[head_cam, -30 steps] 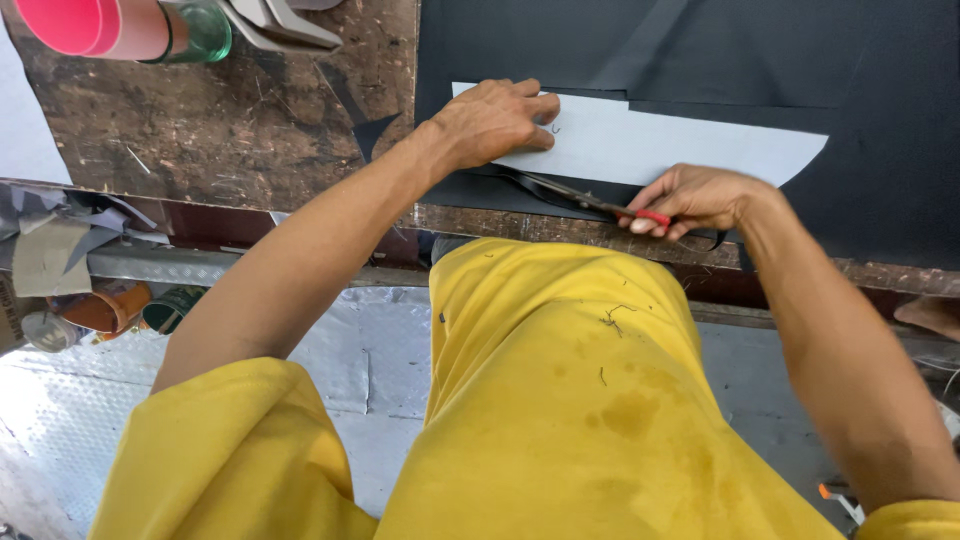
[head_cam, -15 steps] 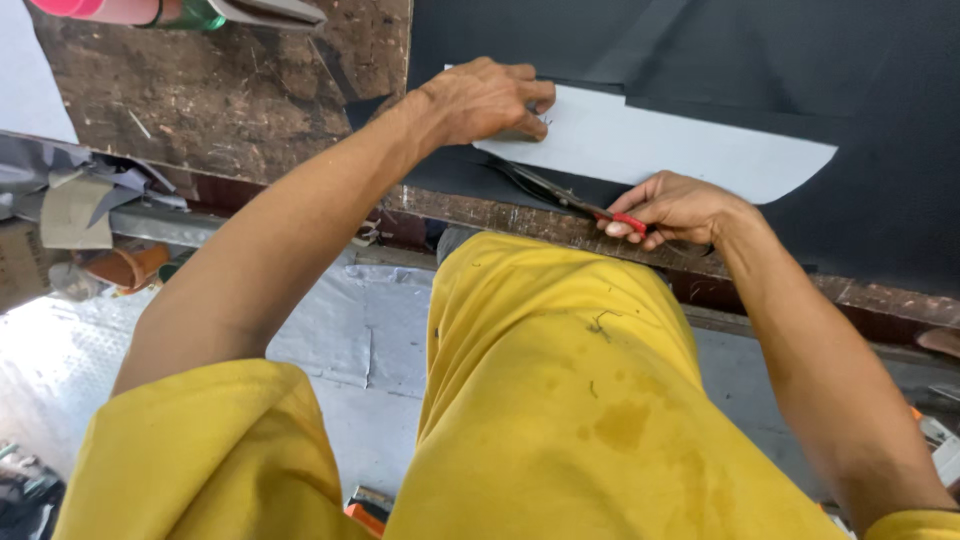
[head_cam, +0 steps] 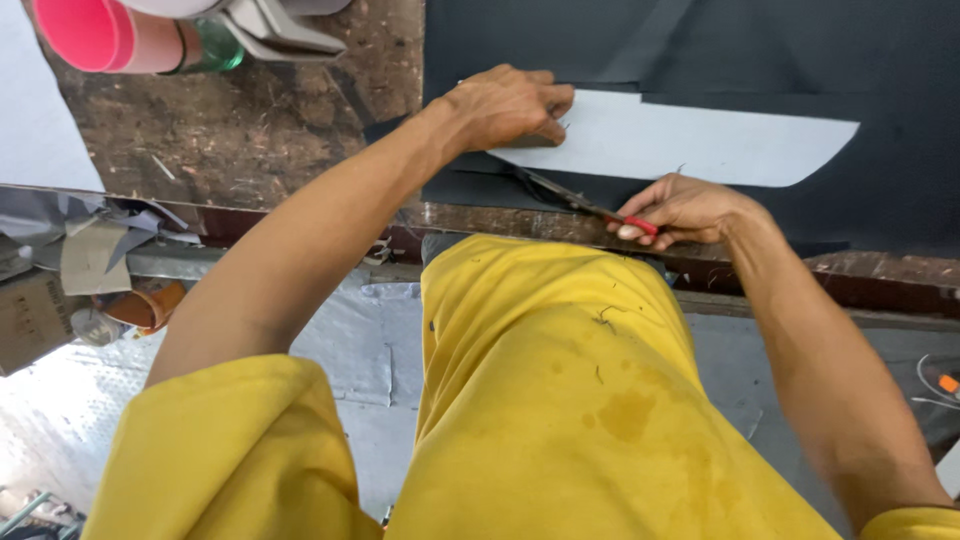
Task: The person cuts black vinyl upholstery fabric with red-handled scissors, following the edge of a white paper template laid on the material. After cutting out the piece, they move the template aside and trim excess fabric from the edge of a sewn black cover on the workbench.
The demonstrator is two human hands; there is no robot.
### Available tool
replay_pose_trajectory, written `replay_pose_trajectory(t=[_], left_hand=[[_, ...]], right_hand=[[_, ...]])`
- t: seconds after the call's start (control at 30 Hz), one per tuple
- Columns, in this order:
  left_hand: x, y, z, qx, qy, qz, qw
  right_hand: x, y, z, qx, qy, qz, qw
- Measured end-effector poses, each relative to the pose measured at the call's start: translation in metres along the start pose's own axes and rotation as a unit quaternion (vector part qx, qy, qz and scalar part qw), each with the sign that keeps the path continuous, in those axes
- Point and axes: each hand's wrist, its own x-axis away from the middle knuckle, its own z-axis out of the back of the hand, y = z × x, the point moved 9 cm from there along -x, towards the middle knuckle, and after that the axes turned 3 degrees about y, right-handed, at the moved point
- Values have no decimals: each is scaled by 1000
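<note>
A long white paper pattern with a tapered right end lies on a black sheet of material spread over a worn wooden bench. My left hand presses flat on the pattern's left end. My right hand grips red-handled scissors near the bench's front edge. Their dark blades point left, along the black sheet just below the pattern. Whether the blades are cutting into the sheet I cannot tell.
A pink cup, a green bottle and grey cut pieces lie at the bench's far left. Paper scraps and an orange pot sit on a lower shelf at left. My yellow garment fills the foreground.
The view shifted slightly. Both hands keep their places: the left still on the pattern, the right still on the scissors at the sheet's lower edge.
</note>
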Motion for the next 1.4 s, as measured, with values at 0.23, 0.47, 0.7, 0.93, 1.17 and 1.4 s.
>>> replay_pose_trajectory(t=[0.23,0.47,0.7,0.93,1.17,1.4], left_hand=[[-1,-2,4,23,8,-2,1000],[-2,-1,11,26,23,-14,999],[-5,-8,6,60,14,-5,998],[-2,-10,7,58,30,-32,997],[-1,-16,8,81,35,-57,994],[-1,-22,-2,102,30,-74,992]], right_hand=[[6,0,-14,-22,33,1,999],[-1,9,-37,-99,27,33,994],[-10,24,-50,-111,46,38,992],[-22,21,-71,-144,30,64,987],[-36,37,-81,-171,54,73,981],[-60,51,-107,-272,16,123,954]])
